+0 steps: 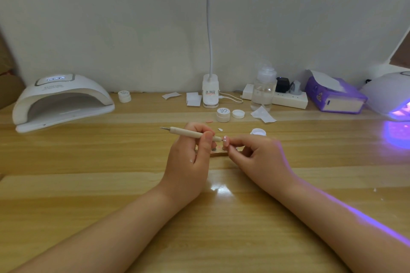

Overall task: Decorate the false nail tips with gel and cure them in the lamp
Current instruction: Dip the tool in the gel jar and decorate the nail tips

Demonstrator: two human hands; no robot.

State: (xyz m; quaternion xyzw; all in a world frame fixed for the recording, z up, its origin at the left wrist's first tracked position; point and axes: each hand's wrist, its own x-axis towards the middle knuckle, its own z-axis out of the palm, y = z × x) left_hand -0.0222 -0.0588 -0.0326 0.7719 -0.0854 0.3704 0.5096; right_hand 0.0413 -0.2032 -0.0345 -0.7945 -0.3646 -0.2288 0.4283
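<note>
Decorating step in progress. The left hand (188, 153) is gripping a dotting pen (190, 133), its tip touching a nail tip (225, 141) that the right hand (257, 155) is pinching just above a small holder (218, 152) on the table (88, 184). An open gel pot (258, 132) is standing nearby. Next, judging by the task: steady placement, then curing in the lit lamp (392, 97) at right.

- A plain white wall (111, 29) is backing the glossy wooden table (88, 195)
- A gooseneck desk lamp (209, 29) is shining overhead
- Violet light is spilling across the table's right side
</note>
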